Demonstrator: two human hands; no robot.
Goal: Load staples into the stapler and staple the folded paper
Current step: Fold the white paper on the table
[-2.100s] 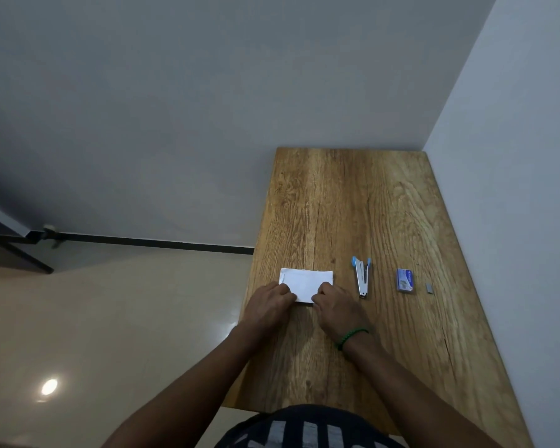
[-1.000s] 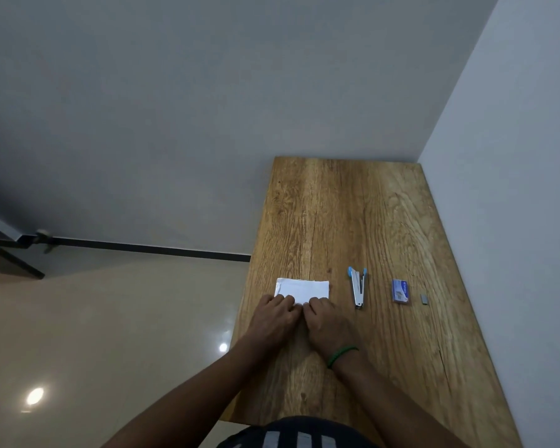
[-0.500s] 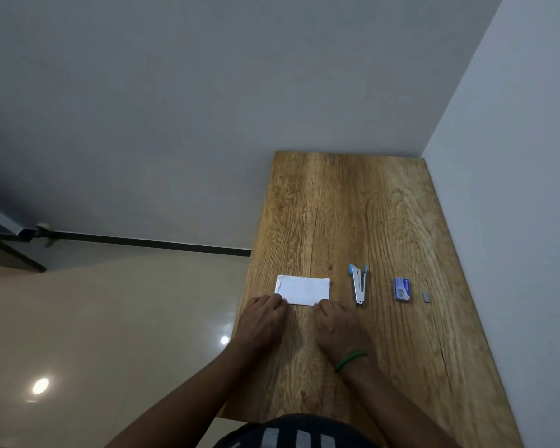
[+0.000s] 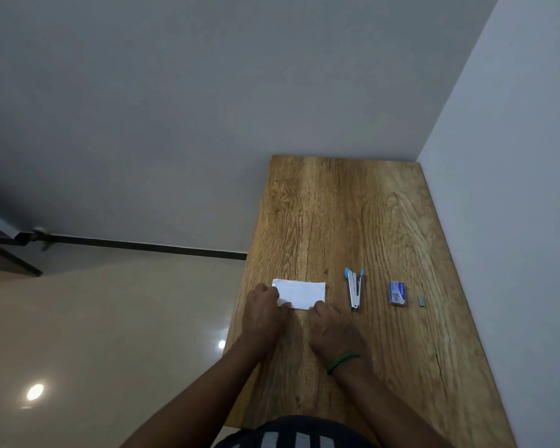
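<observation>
From the head view, the folded paper (image 4: 299, 293) lies white and flat near the table's (image 4: 353, 208) left edge, with bare wood beyond it. My left hand (image 4: 263, 313) pinches its left end; my right hand (image 4: 332, 328) presses its near right corner. Right of the paper lie the stapler (image 4: 355, 288), then the staple box (image 4: 397, 293).

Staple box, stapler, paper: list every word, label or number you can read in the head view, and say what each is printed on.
No text can be read in this view.
Staple box: light printing on the blue top, too small and blurred to read.
Stapler: no marking visible.
Folded paper: looks blank white on the side that shows.
Loose staple strip: plain grey, no marking visible.
</observation>
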